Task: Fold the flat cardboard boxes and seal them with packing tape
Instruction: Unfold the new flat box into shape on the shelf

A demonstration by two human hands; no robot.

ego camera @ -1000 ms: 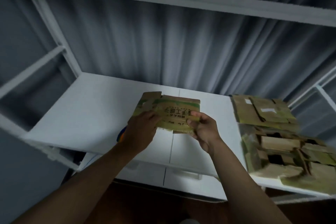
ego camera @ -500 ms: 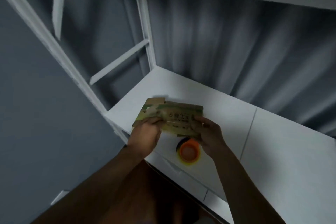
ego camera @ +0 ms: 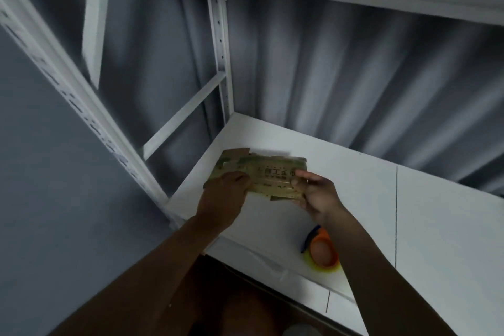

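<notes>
Here flat cardboard box (ego camera: 266, 176) spans between left hand (ego camera: 226, 194) and right hand (ego camera: 316, 192), each gripping one end.

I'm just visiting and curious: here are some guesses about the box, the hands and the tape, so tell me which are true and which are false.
1. Both hands hold the flat cardboard box. True: left hand, right hand.
2. The box is already folded into a cube. False: it is flat.
3. The tape roll lies on the white shelf. True.
4. The right hand holds the tape roll. False: the roll lies beside that forearm, untouched.
</notes>
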